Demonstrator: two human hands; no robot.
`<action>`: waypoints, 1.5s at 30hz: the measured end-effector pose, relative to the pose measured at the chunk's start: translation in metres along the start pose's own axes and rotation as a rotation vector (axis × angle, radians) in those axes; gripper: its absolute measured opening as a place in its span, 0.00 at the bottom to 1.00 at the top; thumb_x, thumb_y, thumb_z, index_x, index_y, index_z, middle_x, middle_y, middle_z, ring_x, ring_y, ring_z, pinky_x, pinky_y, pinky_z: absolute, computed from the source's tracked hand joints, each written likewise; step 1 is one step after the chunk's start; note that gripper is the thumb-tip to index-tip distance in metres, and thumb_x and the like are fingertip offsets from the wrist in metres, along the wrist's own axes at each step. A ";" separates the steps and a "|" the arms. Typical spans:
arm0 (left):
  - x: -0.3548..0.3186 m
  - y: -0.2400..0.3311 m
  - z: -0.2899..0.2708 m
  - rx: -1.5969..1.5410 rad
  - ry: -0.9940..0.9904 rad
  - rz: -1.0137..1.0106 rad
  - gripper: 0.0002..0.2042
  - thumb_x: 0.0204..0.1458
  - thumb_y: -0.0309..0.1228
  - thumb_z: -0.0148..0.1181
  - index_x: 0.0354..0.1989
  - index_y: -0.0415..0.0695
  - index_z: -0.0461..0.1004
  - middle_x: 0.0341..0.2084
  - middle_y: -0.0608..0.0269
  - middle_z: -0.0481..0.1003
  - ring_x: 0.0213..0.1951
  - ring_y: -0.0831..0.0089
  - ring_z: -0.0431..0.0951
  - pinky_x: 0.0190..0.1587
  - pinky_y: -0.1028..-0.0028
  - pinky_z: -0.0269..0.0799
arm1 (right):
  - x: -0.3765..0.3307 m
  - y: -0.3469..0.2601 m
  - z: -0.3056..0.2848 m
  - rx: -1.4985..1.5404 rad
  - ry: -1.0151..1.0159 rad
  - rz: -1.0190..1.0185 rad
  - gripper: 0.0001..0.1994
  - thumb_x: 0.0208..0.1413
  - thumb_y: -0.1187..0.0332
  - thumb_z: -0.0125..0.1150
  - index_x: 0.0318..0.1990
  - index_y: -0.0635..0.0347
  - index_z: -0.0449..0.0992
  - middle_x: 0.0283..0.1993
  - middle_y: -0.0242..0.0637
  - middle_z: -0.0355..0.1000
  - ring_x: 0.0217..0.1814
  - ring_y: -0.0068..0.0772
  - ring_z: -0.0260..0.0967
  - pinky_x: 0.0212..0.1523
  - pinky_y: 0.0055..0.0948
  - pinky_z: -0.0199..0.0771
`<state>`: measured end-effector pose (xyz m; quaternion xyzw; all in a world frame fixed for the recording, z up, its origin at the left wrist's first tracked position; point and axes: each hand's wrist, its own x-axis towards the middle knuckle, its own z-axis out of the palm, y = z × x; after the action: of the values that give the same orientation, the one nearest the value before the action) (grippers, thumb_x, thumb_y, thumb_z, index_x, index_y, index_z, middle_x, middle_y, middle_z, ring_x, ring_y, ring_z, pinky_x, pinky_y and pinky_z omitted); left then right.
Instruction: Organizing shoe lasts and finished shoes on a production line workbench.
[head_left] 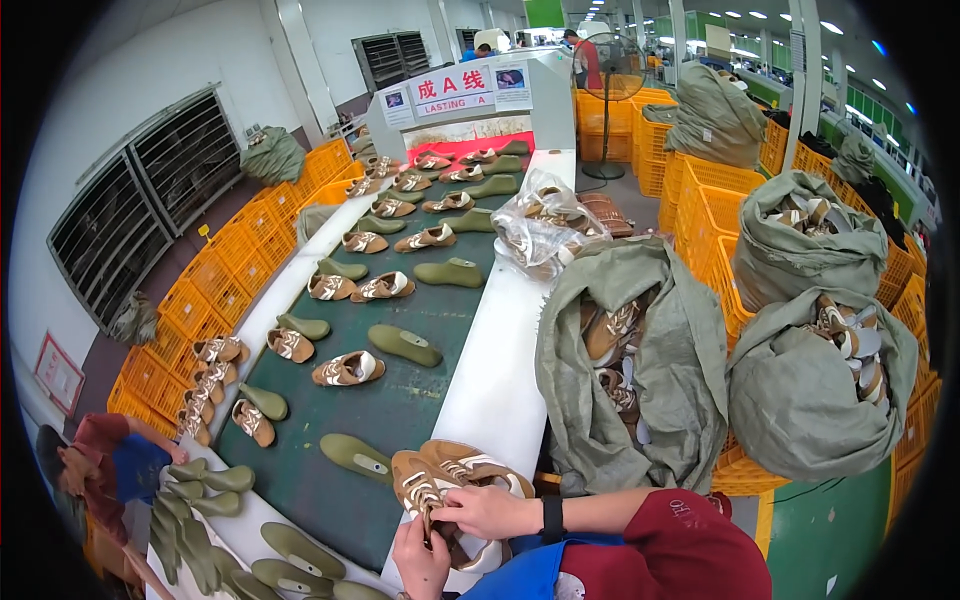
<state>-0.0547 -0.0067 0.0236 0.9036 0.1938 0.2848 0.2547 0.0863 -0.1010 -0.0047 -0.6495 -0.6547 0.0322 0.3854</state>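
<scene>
At the near end of the white ledge [505,385], both my hands are closed on a tan-and-brown sneaker [413,482] with white laces. My left hand [420,562] grips its opening from the near side. The right hand [490,512], with a dark band at the wrist, pinches near the tongue and laces; the fingertips partly cover that spot. A matching sneaker [475,462] lies just beyond, against the held one. On the green belt [290,480], an olive shoe last [358,457] rests left of my hands.
More sneakers [348,369] and lasts dot the belt. Olive lasts [300,550] crowd the near left, where a co-worker [110,470] stands. Fabric sacks [690,370] of shoes and yellow crates [715,195] line the right. A clear plastic bag [530,235] sits on the ledge.
</scene>
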 end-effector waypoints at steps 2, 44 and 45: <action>-0.001 0.002 -0.003 0.001 -0.010 -0.029 0.14 0.45 0.24 0.51 0.43 0.40 0.70 0.28 0.50 0.69 0.32 0.52 0.70 0.34 0.63 0.68 | 0.000 -0.004 0.001 -0.002 0.006 0.009 0.12 0.45 0.72 0.53 0.41 0.52 0.68 0.31 0.38 0.62 0.32 0.40 0.68 0.27 0.34 0.70; -0.034 -0.004 -0.007 -0.017 0.026 -0.071 0.15 0.39 0.25 0.56 0.39 0.38 0.69 0.29 0.51 0.73 0.32 0.56 0.74 0.34 0.65 0.71 | -0.025 -0.035 -0.043 -0.081 -0.276 -0.080 0.15 0.42 0.55 0.64 0.36 0.51 0.75 0.32 0.30 0.68 0.35 0.32 0.65 0.33 0.28 0.69; -0.037 -0.003 -0.008 -0.022 0.021 -0.107 0.16 0.39 0.26 0.56 0.40 0.37 0.69 0.29 0.51 0.73 0.31 0.56 0.74 0.34 0.66 0.71 | -0.028 -0.031 -0.041 -0.095 -0.267 -0.161 0.15 0.41 0.54 0.63 0.34 0.51 0.74 0.31 0.28 0.67 0.33 0.32 0.62 0.29 0.26 0.69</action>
<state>-0.0885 -0.0197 0.0121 0.8861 0.2414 0.2823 0.2774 0.0797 -0.1490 0.0283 -0.6024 -0.7508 0.0565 0.2649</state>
